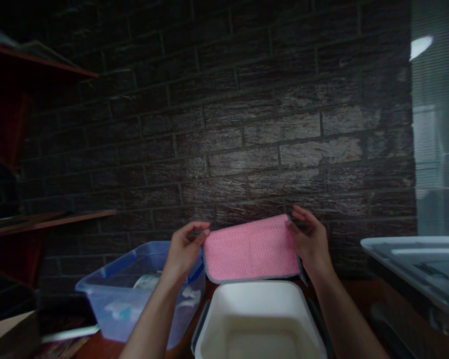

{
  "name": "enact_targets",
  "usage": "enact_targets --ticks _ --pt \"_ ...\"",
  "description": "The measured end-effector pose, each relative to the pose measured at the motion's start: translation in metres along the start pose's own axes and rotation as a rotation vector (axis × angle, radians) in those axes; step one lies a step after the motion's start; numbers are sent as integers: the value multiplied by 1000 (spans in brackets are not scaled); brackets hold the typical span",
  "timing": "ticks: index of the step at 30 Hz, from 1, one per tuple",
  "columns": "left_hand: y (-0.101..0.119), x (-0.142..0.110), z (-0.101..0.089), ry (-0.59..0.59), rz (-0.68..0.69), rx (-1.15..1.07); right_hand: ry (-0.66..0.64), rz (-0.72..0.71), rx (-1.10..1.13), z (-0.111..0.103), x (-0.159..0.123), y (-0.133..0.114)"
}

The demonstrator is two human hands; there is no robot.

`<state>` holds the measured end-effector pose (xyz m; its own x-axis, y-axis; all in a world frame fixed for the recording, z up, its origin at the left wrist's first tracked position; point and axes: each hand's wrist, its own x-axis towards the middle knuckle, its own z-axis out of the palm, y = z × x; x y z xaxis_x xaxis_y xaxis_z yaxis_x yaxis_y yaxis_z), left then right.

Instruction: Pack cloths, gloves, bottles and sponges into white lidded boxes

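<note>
A pink cloth [250,249] with a dark patterned edge hangs folded between my two hands. My left hand [185,249] pinches its upper left corner between thumb and fingers. At the upper right corner, my right hand [310,239] grips it with the thumb in front, other fingers partly raised. Just below and nearer to me stands a white bin [254,294] with dark side handles; its visible inside holds nothing. The cloth is held above the bin's far rim, in front of the brick wall.
A translucent blue-rimmed tub [134,264] with white and bluish items stands at left. To the right sits a container with a pale-rimmed lid [419,244]. Wooden shelves [52,224] jut out on the left. A dark brick wall [224,124] closes off the back.
</note>
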<state>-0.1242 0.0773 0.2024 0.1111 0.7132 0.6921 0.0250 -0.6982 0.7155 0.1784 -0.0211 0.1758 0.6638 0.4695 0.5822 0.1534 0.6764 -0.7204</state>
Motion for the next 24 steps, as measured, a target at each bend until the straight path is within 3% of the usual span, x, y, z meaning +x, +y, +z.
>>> enact_targets --ticks 8,15,24 --pt "10 -5 -2 -164 -127 -262 -152 -46 22 9 -2 -7" --pt "-2 2 -4 23 38 -18 -179 -125 -176 6 -1 3" --pt "-3 0 -10 -174 117 249 -216 -283 -523 4 -5 -6"
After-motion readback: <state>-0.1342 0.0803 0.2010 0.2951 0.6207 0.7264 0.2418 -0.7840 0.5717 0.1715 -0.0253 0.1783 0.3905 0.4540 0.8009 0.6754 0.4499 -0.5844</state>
